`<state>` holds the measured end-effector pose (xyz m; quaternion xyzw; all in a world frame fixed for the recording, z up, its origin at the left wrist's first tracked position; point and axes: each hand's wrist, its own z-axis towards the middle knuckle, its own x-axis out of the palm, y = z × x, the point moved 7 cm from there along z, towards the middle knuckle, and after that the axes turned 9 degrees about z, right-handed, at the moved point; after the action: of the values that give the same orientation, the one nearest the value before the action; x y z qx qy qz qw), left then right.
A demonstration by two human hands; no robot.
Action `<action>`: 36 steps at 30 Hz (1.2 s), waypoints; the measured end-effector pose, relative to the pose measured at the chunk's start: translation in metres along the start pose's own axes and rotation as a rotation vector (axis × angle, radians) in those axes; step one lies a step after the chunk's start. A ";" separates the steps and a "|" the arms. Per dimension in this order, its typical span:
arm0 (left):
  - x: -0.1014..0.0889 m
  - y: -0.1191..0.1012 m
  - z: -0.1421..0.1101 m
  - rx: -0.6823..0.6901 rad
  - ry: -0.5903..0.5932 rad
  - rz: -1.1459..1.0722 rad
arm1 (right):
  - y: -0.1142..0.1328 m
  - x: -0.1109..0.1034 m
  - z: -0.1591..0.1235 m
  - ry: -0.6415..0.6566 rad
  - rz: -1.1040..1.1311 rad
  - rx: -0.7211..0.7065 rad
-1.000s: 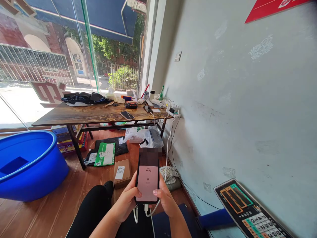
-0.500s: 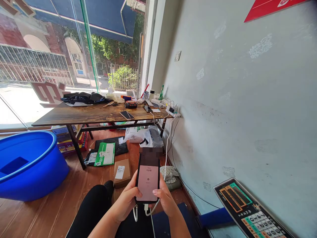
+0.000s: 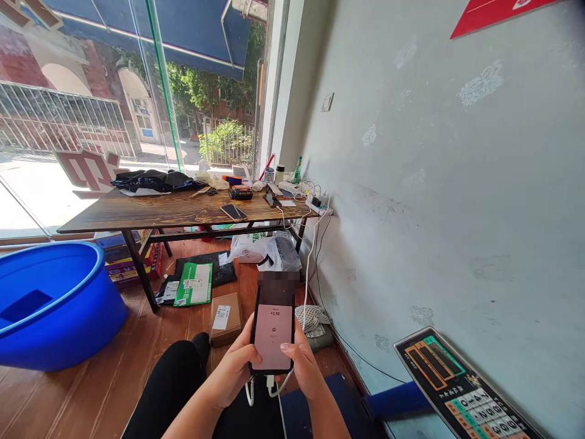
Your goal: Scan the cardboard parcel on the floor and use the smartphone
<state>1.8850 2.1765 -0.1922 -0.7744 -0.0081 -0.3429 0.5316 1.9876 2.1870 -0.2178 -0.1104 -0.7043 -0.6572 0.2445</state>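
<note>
- Holds the phone [image 3: 273,336] low in the middle of the view, above the lap [image 3: 244,424] and well apart from the table [image 3: 173,210], clasped along its two long sides between left hand [image 3: 238,361] and right hand [image 3: 305,361].
- Curls both hands round the case edges, with thumbs at the lower screen; cannot tell whether pressed to the glass or just over it, nor the finger placement behind, hidden by the phone.
- Could set off a stray touch on the pink page reading 0.90, through either thumb so close to it.
- Seems prone to a snag from the white cable [image 3: 307,286], joined to the phone's bottom edge by a plug [image 3: 270,381], passing beside the right hand and up toward the crowded power strip [image 3: 320,208] at the table's end.
- Could, with a raised phone or a backward lean, draw that cable tight and so loosen the plug, strain the port or twist the phone in the grip.
- Might drag neighbouring cords too, given the tangle there.
- Could drop the phone onto the lap or wooden floor [image 3: 91,396], on losing either side of the grip, perhaps striking the nearby cardboard box [image 3: 227,318].
- Might knock the keypad panel [image 3: 461,384] with a right elbow swung wide.
</note>
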 end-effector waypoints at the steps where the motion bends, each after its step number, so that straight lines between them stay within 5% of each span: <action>1: -0.001 0.000 0.000 0.001 0.002 0.006 | 0.001 0.000 0.000 0.003 -0.001 -0.003; 13: 0.004 -0.006 -0.002 -0.016 0.091 0.041 | 0.001 0.002 0.001 0.021 0.004 -0.035; 22: -0.022 0.017 0.009 0.027 -0.065 -0.103 | 0.002 0.000 0.005 0.008 -0.056 -0.060; 36: -0.026 0.021 0.014 0.066 -0.053 -0.092 | 0.005 0.004 0.005 -0.075 -0.201 -0.072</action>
<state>1.8808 2.1878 -0.2262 -0.7640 -0.0694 -0.3459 0.5402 1.9854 2.1916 -0.2119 -0.0723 -0.6965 -0.6987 0.1465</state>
